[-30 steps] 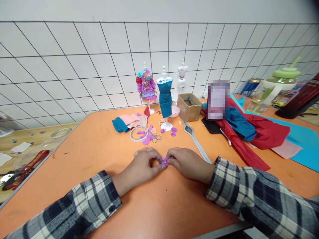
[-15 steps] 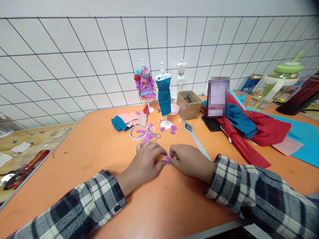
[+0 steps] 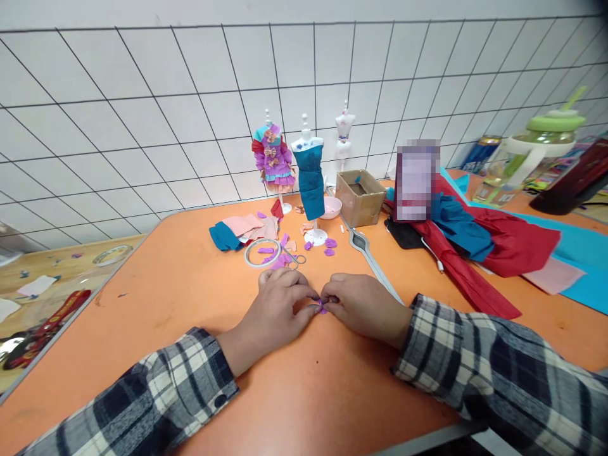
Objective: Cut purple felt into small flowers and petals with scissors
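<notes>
Between my fingertips, low over the orange table (image 3: pixel 266 392), is a small piece of purple crepe paper (image 3: pixel 322 308). My left hand (image 3: pixel 282 310) pinches its left side with thumb and forefinger. From the other side my right hand (image 3: pixel 363 307) pinches it too, and the fingers of both hands nearly meet. Most of the paper is hidden by them. Just beyond lie purple scraps (image 3: pixel 282 259), a roll of tape (image 3: pixel 246 253) and small scissors (image 3: pixel 299 259). A mini dress form in a teal wrap (image 3: pixel 311 183) stands behind these.
Another dress form wears a purple dress (image 3: pixel 277 164); a bare one (image 3: pixel 344 130) stands near the tiled wall. A cardboard box (image 3: pixel 361 202), pink bowl (image 3: pixel 332 208) and propped phone (image 3: pixel 414 190) are at the back. Red paper (image 3: pixel 517 240) and a green-lidded jug (image 3: pixel 527 158) lie rightward.
My right fingertips have closed in on the purple paper, so less of it shows. The view has shifted slightly; both hands stay in nearly the same place.
</notes>
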Demonstrator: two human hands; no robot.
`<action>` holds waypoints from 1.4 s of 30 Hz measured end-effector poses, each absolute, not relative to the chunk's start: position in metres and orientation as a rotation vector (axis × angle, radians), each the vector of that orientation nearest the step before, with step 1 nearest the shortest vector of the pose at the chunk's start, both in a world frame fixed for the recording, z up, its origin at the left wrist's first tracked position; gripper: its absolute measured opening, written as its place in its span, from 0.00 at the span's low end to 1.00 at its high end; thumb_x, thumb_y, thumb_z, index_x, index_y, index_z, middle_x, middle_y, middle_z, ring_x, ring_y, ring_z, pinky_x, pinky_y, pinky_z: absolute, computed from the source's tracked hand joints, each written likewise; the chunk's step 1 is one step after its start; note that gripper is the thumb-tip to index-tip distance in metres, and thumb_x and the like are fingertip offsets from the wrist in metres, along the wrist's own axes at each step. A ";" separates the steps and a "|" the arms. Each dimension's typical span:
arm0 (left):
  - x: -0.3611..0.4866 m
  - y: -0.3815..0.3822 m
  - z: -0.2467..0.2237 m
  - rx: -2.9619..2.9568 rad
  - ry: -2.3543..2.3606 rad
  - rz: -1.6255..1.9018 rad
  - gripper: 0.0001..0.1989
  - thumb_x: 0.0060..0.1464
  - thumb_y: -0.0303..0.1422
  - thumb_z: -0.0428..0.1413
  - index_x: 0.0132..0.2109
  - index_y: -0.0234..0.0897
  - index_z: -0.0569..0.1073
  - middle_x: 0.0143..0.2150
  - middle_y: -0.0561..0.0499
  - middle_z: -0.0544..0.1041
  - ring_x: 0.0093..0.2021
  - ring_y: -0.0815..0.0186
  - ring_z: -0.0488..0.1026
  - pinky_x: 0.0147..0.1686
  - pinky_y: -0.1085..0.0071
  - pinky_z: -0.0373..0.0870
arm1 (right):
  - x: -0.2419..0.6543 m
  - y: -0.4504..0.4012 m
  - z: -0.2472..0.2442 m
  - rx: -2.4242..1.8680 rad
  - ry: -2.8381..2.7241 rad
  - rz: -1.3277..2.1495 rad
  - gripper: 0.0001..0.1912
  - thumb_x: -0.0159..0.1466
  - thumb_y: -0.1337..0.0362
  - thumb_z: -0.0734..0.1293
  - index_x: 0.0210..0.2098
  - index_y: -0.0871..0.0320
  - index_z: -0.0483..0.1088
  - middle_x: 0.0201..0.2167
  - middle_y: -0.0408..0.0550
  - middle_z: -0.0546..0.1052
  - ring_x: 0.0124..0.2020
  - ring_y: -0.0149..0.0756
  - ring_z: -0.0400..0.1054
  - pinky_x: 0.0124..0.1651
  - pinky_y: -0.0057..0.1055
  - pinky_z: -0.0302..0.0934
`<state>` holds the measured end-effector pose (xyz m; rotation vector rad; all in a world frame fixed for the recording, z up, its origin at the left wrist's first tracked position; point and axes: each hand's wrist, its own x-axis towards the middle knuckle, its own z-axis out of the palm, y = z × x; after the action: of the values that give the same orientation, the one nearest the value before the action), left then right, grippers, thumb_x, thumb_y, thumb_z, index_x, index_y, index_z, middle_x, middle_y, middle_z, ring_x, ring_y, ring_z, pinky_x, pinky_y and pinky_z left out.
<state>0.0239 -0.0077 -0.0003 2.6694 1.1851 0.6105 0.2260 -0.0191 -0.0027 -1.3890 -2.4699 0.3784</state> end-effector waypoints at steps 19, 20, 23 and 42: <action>0.027 -0.002 -0.005 2.698 1.177 0.528 0.05 0.55 0.34 0.57 0.35 0.43 0.79 0.37 0.52 0.74 0.42 0.61 0.68 0.42 0.60 0.51 | 0.224 -0.020 0.002 -1.402 -2.529 0.314 0.08 0.62 0.66 0.61 0.33 0.55 0.73 0.32 0.42 0.75 0.32 0.31 0.67 0.29 0.29 0.45; 0.028 -0.002 -0.005 2.711 1.174 0.514 0.06 0.55 0.33 0.57 0.34 0.43 0.79 0.36 0.52 0.74 0.42 0.61 0.68 0.42 0.59 0.50 | 0.223 -0.021 0.003 -1.412 -2.531 0.311 0.08 0.62 0.66 0.61 0.32 0.55 0.72 0.32 0.42 0.75 0.31 0.31 0.67 0.29 0.29 0.45; 0.028 -0.003 -0.003 2.743 1.187 0.521 0.06 0.56 0.32 0.56 0.34 0.44 0.79 0.37 0.52 0.74 0.43 0.61 0.67 0.43 0.58 0.49 | 0.223 -0.021 0.004 -1.416 -2.545 0.292 0.07 0.62 0.66 0.61 0.32 0.56 0.72 0.32 0.43 0.75 0.31 0.32 0.67 0.29 0.29 0.45; 0.023 -0.002 -0.001 2.756 1.149 0.489 0.07 0.57 0.32 0.55 0.33 0.42 0.78 0.35 0.52 0.75 0.43 0.61 0.67 0.45 0.58 0.50 | 0.221 -0.018 0.000 -1.362 -2.411 0.376 0.09 0.62 0.66 0.63 0.35 0.54 0.76 0.32 0.43 0.76 0.35 0.32 0.68 0.35 0.28 0.52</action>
<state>0.0231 -0.0022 -0.0009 2.7557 1.1485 0.4889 0.2211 -0.0176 0.0001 -1.3623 -2.4115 0.3759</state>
